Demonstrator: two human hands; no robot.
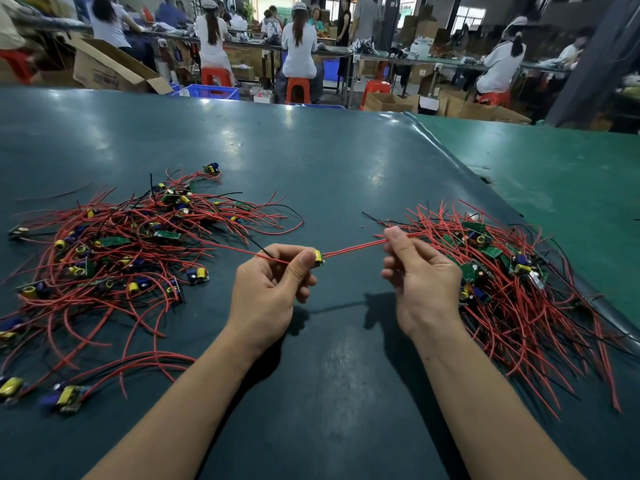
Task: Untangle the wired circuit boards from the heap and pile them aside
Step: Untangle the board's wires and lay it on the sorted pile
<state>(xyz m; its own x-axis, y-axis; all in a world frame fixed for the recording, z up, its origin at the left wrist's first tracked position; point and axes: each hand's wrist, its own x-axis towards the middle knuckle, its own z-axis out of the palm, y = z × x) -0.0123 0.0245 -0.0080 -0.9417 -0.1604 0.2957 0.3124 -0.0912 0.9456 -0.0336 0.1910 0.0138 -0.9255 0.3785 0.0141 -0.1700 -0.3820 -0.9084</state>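
The left hand is curled, thumb and fingers pinching a small board with a yellow-wrapped, blocky part on it. From that board thin red wires run taut to the right hand, which pinches them between thumb and forefinger, its other fingers bent. Both hands hover above a smooth, glossy dark-green mat. To the left of the left hand sprawls a loose heap of green boards, yellow and blue parts, and looping red and black leads. Just right of the right hand lies a denser pile of the same boards, its wires fanned out towards the mat's rounded edge.
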